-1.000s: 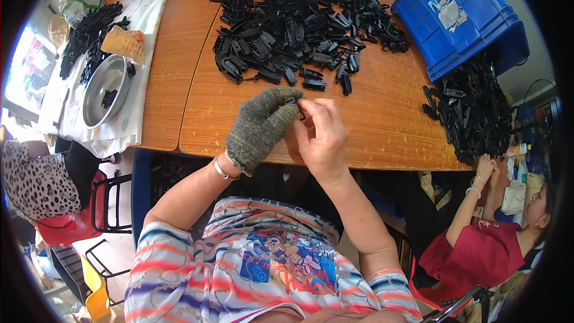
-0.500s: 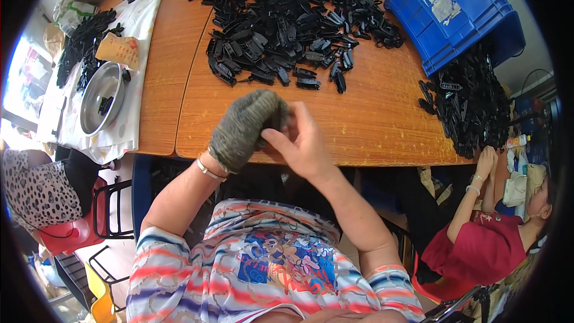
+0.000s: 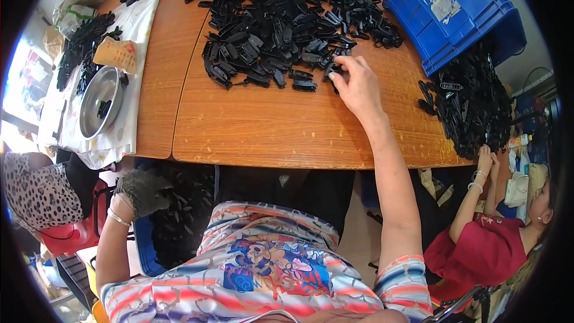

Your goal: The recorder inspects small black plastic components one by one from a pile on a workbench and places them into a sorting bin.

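I have the bare right hand out over the wooden table, thumb and forefinger pinching a small black piece at the near right edge of a broad heap of others like it. The piece sits between my fingertips, close to the tabletop, with neighboring pieces just to its left.

Below the table's near edge, on the left, I hold the left hand, in a gray-green knit glove, over a blue bin of dark pieces; the glove is blurred, and I cannot tell whether its grip is released or closed on anything.

To the left, a steel bowl with a few dark bits inside rests on a white cloth, near a tan packet. At right, a blue crate lies tipped beside a second heap. A co-worker in a dark red shirt has both hands raised together at that heap's near end.
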Available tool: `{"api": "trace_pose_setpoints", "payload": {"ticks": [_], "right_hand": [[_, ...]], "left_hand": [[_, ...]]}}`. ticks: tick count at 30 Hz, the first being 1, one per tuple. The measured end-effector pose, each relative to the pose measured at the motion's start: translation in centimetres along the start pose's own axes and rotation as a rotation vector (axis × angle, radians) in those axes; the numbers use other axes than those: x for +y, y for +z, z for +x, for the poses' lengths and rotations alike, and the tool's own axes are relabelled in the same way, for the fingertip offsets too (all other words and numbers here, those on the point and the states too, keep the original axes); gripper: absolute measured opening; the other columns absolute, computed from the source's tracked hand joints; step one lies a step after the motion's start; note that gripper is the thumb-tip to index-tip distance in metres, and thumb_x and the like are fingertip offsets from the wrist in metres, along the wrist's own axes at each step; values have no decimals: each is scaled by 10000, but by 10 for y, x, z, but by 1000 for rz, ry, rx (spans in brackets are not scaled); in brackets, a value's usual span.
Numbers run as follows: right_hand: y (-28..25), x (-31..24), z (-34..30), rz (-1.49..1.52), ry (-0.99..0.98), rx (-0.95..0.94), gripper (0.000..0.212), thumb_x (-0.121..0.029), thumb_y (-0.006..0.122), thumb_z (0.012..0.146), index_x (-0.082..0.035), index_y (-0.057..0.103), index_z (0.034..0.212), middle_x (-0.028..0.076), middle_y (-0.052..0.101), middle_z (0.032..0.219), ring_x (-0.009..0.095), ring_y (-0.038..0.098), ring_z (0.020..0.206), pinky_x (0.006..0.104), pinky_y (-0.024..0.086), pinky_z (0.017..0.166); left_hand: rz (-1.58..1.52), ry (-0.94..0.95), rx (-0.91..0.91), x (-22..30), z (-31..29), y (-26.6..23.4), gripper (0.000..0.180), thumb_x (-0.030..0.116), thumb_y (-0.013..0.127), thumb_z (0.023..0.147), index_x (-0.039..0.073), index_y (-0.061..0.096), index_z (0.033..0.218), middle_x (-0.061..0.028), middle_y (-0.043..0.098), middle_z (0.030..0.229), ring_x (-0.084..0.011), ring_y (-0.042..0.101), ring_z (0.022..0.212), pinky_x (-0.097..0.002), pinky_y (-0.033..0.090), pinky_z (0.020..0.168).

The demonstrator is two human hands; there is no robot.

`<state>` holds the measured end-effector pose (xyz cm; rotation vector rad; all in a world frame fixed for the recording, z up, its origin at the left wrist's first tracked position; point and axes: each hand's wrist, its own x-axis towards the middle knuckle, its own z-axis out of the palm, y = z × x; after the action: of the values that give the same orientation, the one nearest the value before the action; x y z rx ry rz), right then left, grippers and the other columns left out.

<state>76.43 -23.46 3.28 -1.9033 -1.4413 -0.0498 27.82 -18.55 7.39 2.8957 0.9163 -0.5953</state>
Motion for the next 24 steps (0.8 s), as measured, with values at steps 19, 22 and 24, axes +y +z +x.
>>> {"api": "trace_pose_setpoints", "payload": {"ticks": [19,22,24], "right_hand": [[-25,11,-20,226,167,-74,204,-200,762,911,-10,689,923,61,686,697,134,635,623,288,494,584],[-24,11,-26,423,264,-123,187,-186,731,943,-4,689,929,30,683,719,88,613,638,266,480,575],[-20,14,-29,530,247,-151,190,-207,700,978,-21,662,972,-14,624,734,39,502,531,207,402,474]], "left_hand": [[-690,410,794,144,241,-89,252,174,731,869,84,710,1104,-145,721,964,-334,699,849,-408,560,749],[-698,335,739,160,258,-91,308,215,754,852,119,700,1140,-131,721,952,-328,697,872,-417,558,767],[-665,378,854,165,266,-88,277,248,766,844,117,709,1082,-122,716,931,-327,694,869,-421,554,768]]}}
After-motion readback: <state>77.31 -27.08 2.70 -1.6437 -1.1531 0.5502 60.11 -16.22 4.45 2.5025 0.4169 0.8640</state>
